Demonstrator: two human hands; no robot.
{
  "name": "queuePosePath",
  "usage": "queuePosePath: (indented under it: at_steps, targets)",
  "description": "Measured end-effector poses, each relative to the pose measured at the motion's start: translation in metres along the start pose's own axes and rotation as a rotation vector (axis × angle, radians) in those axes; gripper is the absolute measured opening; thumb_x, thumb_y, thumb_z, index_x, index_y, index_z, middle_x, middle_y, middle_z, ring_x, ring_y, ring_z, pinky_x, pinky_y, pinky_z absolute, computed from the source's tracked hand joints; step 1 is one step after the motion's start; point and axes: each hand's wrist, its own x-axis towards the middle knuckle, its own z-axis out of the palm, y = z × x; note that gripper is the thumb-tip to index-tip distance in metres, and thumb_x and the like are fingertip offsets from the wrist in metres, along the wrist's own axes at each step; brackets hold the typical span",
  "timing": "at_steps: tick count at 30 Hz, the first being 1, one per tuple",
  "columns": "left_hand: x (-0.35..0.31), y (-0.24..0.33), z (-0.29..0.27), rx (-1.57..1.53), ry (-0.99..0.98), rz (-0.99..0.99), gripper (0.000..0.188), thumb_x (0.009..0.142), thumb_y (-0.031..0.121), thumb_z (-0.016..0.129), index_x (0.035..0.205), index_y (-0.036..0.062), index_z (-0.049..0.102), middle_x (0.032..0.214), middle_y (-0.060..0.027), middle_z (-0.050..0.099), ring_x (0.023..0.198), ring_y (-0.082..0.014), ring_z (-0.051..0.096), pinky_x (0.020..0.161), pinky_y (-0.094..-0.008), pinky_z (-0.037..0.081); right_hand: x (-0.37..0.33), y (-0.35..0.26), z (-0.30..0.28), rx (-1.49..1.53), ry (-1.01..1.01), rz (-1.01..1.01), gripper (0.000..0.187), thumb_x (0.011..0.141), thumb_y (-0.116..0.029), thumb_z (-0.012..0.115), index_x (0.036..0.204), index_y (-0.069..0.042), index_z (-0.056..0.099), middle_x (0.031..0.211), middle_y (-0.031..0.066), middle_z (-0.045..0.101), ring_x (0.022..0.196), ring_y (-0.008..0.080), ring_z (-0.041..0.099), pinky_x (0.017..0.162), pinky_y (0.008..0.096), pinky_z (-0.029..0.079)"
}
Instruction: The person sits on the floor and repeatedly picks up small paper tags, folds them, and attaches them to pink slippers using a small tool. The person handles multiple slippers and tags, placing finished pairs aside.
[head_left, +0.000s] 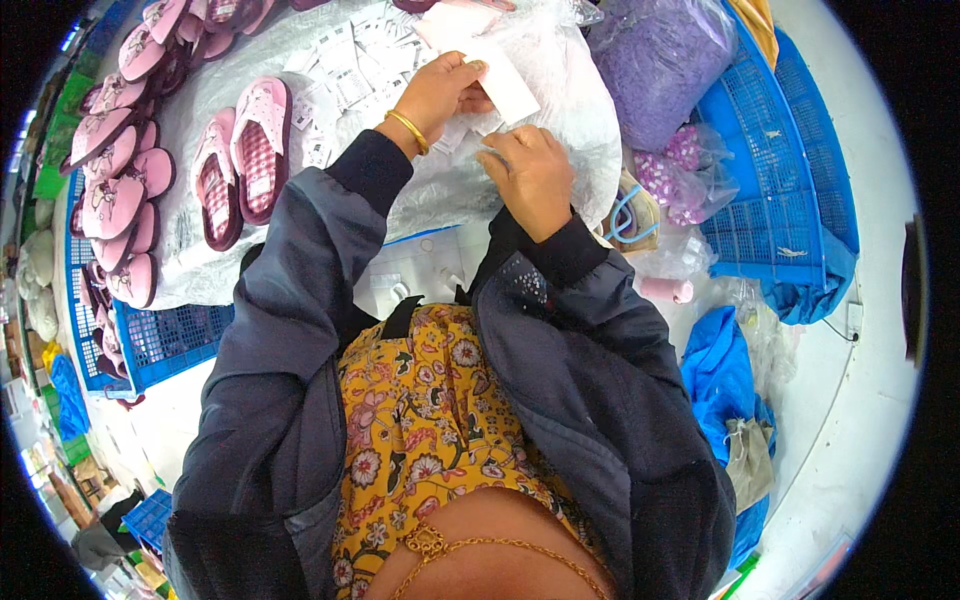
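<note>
My left hand [436, 98] is closed on a white card [508, 84], thumb on top, above the far part of the table. Just below the card's near corner is my right hand [532, 180], its thumb and bent fingers drawn together. Whatever may be between those fingertips is too small to make out. Beyond my left hand lie loose printed labels [350, 68], spread over the plastic-covered tabletop [590, 135]. Left of my left forearm rests a pair of pink slippers with checked insoles, the right-hand slipper [262, 150] beside the left-hand slipper [218, 182].
Several more pink slippers [112, 205] are piled along the left edge, over a blue plastic basket [175, 340]. To the right are a bag of purple material [660, 70], a bag of pink dotted pieces [685, 170], blue crates [765, 180] and a tape roll [632, 215].
</note>
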Motion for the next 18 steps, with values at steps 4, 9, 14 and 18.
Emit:
queuePosePath:
  at_steps: [4, 9, 14, 18]
  targets:
    - [-0.005, 0.0, 0.002, -0.052, 0.025, 0.037, 0.017, 0.099, 0.022, 0.055, 0.104, 0.0057, 0.056, 0.1, -0.007, 0.066, 0.088, -0.0159, 0.066, 0.079, -0.0292, 0.056, 0.0, 0.006, -0.004, 0.088, 0.093, -0.026, 0.018, 0.075, -0.008, 0.071, 0.092, -0.011, 0.07, 0.088, 0.0055, 0.06, 0.083, 0.0285, 0.058, 0.074, 0.041, 0.045]
    - [-0.016, 0.005, 0.005, -0.078, 0.002, 0.067, 0.018, 0.099, 0.021, 0.055, 0.107, 0.0056, 0.057, 0.099, -0.0071, 0.066, 0.089, -0.0173, 0.066, 0.08, -0.0304, 0.056, -0.017, 0.008, -0.016, 0.044, 0.102, -0.087, 0.023, 0.07, -0.005, 0.072, 0.091, -0.014, 0.071, 0.087, 0.0016, 0.058, 0.081, 0.0247, 0.055, 0.073, 0.0386, 0.043]
    - [-0.014, 0.0, 0.023, -0.124, -0.068, 0.019, 0.017, 0.1, 0.022, 0.054, 0.106, 0.0056, 0.055, 0.1, -0.0082, 0.065, 0.09, -0.0182, 0.066, 0.081, -0.0316, 0.056, -0.02, 0.008, -0.004, -0.061, 0.124, -0.14, 0.021, 0.069, -0.01, 0.073, 0.089, -0.017, 0.071, 0.083, -0.002, 0.055, 0.08, 0.02, 0.054, 0.071, 0.0362, 0.041]
    - [-0.008, -0.006, 0.034, -0.165, -0.154, -0.045, 0.015, 0.1, 0.023, 0.054, 0.1, 0.0073, 0.053, 0.103, -0.0082, 0.065, 0.093, -0.0187, 0.065, 0.083, -0.0333, 0.055, -0.019, 0.013, 0.0, -0.101, 0.127, -0.184, 0.022, 0.068, -0.009, 0.078, 0.088, -0.015, 0.071, 0.084, -0.0012, 0.056, 0.077, 0.0205, 0.054, 0.07, 0.0353, 0.042]
